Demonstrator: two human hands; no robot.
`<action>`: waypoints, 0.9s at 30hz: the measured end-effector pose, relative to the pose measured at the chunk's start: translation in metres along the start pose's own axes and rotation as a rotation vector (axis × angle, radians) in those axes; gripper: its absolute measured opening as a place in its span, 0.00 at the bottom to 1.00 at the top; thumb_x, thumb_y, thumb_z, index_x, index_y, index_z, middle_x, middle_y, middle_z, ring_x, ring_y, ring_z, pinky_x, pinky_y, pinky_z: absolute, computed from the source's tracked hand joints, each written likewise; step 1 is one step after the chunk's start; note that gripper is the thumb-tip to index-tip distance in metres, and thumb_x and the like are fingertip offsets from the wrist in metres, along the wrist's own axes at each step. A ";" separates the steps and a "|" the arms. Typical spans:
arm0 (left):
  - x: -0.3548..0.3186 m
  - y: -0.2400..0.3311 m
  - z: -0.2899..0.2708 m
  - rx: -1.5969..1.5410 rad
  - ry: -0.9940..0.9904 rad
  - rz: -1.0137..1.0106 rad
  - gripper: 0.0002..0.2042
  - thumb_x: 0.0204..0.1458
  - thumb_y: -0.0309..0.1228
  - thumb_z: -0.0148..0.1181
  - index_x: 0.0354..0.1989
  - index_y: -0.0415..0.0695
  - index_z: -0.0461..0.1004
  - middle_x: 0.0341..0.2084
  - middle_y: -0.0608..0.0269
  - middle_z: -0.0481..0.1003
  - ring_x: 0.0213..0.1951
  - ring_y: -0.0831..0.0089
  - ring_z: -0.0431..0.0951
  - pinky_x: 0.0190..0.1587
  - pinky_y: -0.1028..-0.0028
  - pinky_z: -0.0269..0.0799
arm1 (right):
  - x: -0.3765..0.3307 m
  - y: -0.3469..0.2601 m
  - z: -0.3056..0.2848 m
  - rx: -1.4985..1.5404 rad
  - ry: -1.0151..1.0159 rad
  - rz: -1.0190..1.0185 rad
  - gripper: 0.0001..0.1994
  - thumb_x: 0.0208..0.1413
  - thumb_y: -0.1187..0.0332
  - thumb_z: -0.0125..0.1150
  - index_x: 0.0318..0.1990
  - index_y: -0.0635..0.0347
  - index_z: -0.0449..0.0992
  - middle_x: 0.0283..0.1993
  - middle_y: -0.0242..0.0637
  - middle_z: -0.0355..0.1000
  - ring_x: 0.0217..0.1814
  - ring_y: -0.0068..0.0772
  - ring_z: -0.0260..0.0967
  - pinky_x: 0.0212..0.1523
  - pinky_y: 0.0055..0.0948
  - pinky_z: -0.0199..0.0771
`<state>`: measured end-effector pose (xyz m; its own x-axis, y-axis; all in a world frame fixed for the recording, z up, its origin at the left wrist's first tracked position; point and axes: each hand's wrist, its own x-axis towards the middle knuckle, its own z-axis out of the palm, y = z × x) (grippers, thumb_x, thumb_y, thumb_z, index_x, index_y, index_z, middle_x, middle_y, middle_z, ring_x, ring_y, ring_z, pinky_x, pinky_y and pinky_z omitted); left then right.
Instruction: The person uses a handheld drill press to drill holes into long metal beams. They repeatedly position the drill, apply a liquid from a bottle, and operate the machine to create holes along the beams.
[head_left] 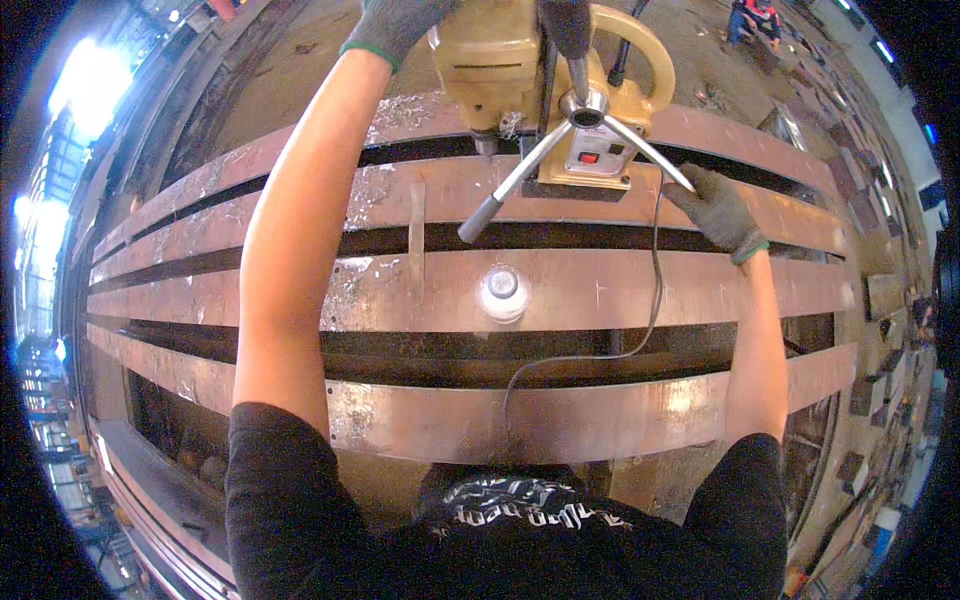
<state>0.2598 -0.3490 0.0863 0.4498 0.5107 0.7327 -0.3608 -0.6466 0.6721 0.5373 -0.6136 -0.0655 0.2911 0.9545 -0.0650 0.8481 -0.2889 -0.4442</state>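
A tan magnetic drill (490, 65) stands on the long steel bars, its bit pointing down at one of them. My right hand (718, 212), in a grey glove, is closed around the end of one spoke of the drill's feed handle (588, 112). Another spoke (512, 190) with a dark grip slants toward the lower left. At the top edge, my gloved left hand (405, 28) is beside the drill's motor housing; its fingers are cut off by the frame. From the drill's base, where a red switch (589, 158) shows, a dark cable (655, 300) runs toward me.
Several parallel steel bars (590, 285) lie crosswise with dark gaps between them. A white bottle (503, 293) stands on one; a narrow metal strip (417, 240) lies to its left. Metal shavings (365, 195) are scattered at left. Another person (757, 25) is far off at upper right.
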 end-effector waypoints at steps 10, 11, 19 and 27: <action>0.040 -0.030 -0.052 0.630 -0.361 0.675 0.26 0.59 0.39 0.69 0.63 0.42 0.72 0.52 0.60 0.79 0.55 0.68 0.78 0.58 0.65 0.74 | -0.050 -0.072 0.015 -0.125 0.137 0.077 0.27 0.63 0.44 0.59 0.53 0.59 0.80 0.43 0.55 0.81 0.48 0.60 0.79 0.49 0.50 0.79; 0.036 -0.029 -0.059 0.683 -0.387 0.629 0.26 0.60 0.42 0.67 0.63 0.44 0.72 0.52 0.59 0.79 0.55 0.67 0.78 0.58 0.64 0.74 | -0.051 -0.088 -0.004 -0.229 0.155 0.050 0.24 0.62 0.46 0.62 0.48 0.59 0.81 0.41 0.53 0.81 0.45 0.58 0.79 0.47 0.48 0.78; -0.029 0.051 -0.072 0.945 -0.848 -0.367 0.29 0.65 0.52 0.57 0.66 0.44 0.70 0.52 0.58 0.80 0.49 0.64 0.81 0.54 0.63 0.76 | -0.027 -0.159 -0.092 -0.947 0.105 -0.139 0.19 0.57 0.50 0.68 0.45 0.55 0.82 0.41 0.48 0.81 0.46 0.53 0.80 0.48 0.46 0.79; -0.150 -0.058 -0.088 1.167 -0.676 -0.162 0.23 0.64 0.54 0.53 0.46 0.46 0.79 0.36 0.44 0.81 0.40 0.43 0.82 0.44 0.48 0.76 | -0.055 -0.199 -0.035 0.246 0.933 -0.461 0.17 0.64 0.60 0.64 0.53 0.61 0.75 0.44 0.31 0.75 0.41 0.25 0.73 0.44 0.32 0.76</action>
<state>0.1414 -0.3383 -0.0525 0.8521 0.4687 0.2331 0.4783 -0.8780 0.0171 0.3676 -0.6115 0.0576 0.2776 0.5035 0.8182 0.8805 0.2074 -0.4264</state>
